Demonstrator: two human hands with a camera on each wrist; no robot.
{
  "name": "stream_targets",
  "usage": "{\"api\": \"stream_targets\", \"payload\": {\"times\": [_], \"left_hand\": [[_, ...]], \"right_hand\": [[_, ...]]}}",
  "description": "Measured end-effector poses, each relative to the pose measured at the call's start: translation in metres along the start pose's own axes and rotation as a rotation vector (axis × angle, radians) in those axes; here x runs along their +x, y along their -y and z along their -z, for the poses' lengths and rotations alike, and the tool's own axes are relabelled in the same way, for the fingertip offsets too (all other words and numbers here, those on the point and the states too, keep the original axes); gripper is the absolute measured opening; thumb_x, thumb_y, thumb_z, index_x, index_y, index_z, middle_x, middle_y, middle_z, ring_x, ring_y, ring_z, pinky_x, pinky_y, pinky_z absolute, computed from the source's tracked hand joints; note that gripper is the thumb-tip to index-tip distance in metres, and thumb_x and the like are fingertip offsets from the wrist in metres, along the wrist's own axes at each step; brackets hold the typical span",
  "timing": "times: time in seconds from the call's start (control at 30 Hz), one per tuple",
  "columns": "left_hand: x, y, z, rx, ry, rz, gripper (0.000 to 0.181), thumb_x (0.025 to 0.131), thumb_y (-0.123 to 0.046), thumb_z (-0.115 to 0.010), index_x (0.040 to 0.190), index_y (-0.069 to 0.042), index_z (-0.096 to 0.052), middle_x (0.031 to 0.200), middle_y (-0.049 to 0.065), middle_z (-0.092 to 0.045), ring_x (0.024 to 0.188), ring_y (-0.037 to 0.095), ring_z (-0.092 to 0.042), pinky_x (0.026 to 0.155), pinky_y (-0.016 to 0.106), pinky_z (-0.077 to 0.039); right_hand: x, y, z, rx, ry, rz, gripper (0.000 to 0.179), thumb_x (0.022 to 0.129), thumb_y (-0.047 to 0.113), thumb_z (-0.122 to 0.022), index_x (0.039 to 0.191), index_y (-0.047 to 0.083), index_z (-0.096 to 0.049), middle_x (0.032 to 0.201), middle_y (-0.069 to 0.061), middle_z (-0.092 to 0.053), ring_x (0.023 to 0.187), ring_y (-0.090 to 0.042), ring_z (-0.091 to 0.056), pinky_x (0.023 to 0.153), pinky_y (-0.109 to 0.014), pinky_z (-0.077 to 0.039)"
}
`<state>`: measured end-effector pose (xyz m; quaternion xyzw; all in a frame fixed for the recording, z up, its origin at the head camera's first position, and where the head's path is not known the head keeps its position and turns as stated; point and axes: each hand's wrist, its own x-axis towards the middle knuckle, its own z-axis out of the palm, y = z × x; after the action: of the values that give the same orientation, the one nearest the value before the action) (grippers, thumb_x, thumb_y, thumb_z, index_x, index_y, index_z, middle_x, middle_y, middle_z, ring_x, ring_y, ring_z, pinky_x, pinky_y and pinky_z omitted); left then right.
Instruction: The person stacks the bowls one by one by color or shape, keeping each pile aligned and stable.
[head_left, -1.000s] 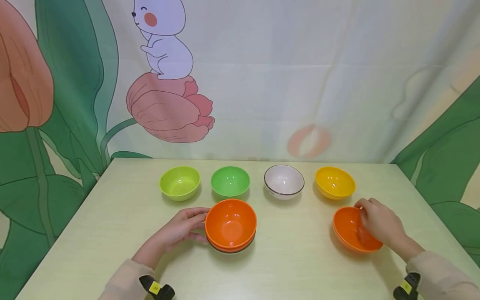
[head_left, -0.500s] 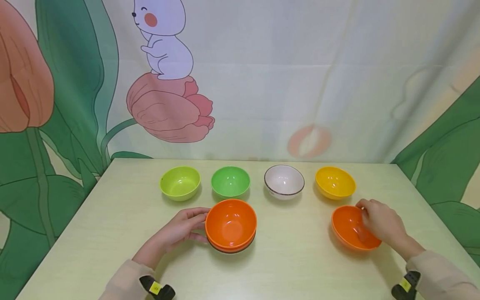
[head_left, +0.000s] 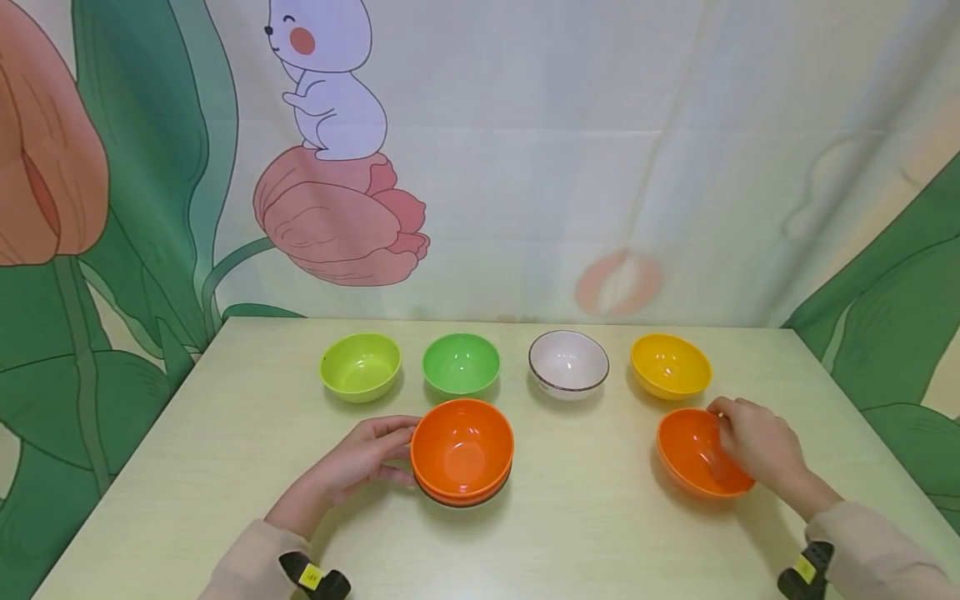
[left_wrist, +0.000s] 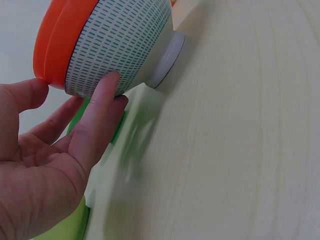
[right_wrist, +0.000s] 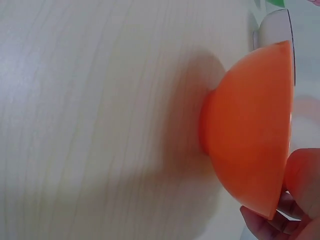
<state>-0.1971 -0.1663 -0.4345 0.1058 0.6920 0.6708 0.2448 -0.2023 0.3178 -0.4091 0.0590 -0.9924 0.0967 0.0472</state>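
Observation:
Orange bowls (head_left: pixel 462 450) are nested on a white bowl with green dashes (left_wrist: pixel 120 45), the stack standing at mid-table in the head view. My left hand (head_left: pixel 367 454) touches the stack's left side. In the left wrist view its fingers lie fairly straight against the dashed bowl, and another digit meets the orange rim. On the right, my right hand (head_left: pixel 765 442) pinches the rim of a separate orange bowl (head_left: pixel 693 454). That bowl is upright with a shadow beneath it in the right wrist view; whether its foot touches the table I cannot tell.
A row lines the table's back: a lime bowl (head_left: pixel 360 367), a green bowl (head_left: pixel 461 365), a white dark-rimmed bowl (head_left: pixel 568 362) and a yellow bowl (head_left: pixel 670 367). Behind them hangs a printed curtain (head_left: pixel 510 167). The pale table (head_left: pixel 585 533) carries everything.
My right hand and its orange bowl have shifted slightly left and a little toward the back. The left hand and the stack have stayed in place.

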Motion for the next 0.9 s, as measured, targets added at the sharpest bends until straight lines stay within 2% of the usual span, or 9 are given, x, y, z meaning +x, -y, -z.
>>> {"api": "stream_targets", "payload": {"times": [0.37, 0.67, 0.9], "left_hand": [[-0.001, 0.001, 0.0, -0.001, -0.003, 0.001, 0.049, 0.096, -0.026, -0.049, 0.133, 0.006, -0.041, 0.128, 0.019, -0.053, 0.099, 0.024, -0.063, 0.078, 0.042, -0.056], [0.001, 0.002, 0.002, 0.0, -0.025, 0.016, 0.054, 0.093, -0.032, -0.052, 0.133, 0.003, -0.043, 0.127, 0.018, -0.054, 0.099, 0.025, -0.063, 0.078, 0.043, -0.055], [0.002, 0.003, 0.003, -0.002, -0.013, 0.01, 0.053, 0.093, -0.032, -0.052, 0.133, 0.003, -0.043, 0.128, 0.018, -0.053, 0.101, 0.026, -0.062, 0.079, 0.044, -0.055]], "right_hand": [[0.009, 0.016, 0.004, -0.029, -0.046, 0.041, 0.017, 0.082, 0.002, -0.059, 0.097, -0.003, -0.064, 0.077, -0.013, -0.061, 0.059, -0.019, -0.048, 0.056, -0.033, -0.054], [0.019, 0.035, 0.002, -0.05, -0.057, 0.077, 0.015, 0.082, 0.003, -0.061, 0.096, -0.003, -0.065, 0.081, -0.015, -0.064, 0.06, -0.019, -0.049, 0.059, -0.034, -0.056], [0.023, 0.049, 0.001, -0.03, -0.047, 0.095, 0.015, 0.083, 0.003, -0.06, 0.096, -0.001, -0.066, 0.081, -0.014, -0.064, 0.06, -0.019, -0.05, 0.059, -0.033, -0.055]]}}
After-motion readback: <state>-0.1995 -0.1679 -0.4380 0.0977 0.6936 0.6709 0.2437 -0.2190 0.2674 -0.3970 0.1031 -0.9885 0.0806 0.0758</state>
